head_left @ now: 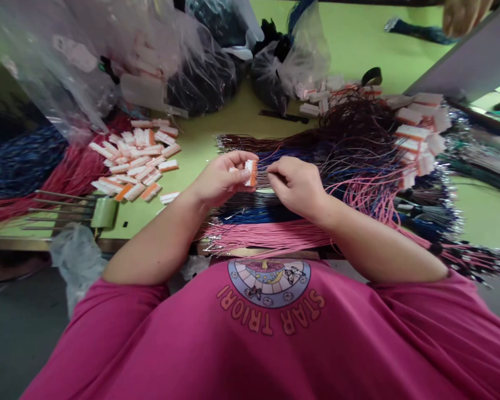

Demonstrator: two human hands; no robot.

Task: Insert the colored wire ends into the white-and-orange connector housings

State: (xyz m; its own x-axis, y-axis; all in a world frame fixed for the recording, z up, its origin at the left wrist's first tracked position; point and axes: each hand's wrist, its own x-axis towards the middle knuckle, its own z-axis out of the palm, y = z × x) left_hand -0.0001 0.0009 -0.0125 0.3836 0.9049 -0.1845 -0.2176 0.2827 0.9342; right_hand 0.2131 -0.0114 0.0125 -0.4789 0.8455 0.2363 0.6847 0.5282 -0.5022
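Observation:
My left hand (223, 179) is closed round a white and orange connector housing (250, 173), its orange side facing right. Close to that side, my right hand (298, 184) is pinched, fingertips together; a thin wire seems to be in the pinch, but its colour is too fine to make out. Bundles of wires lie beneath both hands: brown (250, 143), blue (254, 214) and pink (270, 236), with metal-tipped ends toward the left. A heap of loose connector housings (137, 158) lies to the left of my left hand.
Wired connectors (416, 139) are piled at the right. Clear plastic bags (208, 66) stand at the back, near a dark flat tool (283, 116). A green cylinder with metal rods (104, 213) sits at the front left edge. Another person's hand (462, 16) shows at top right.

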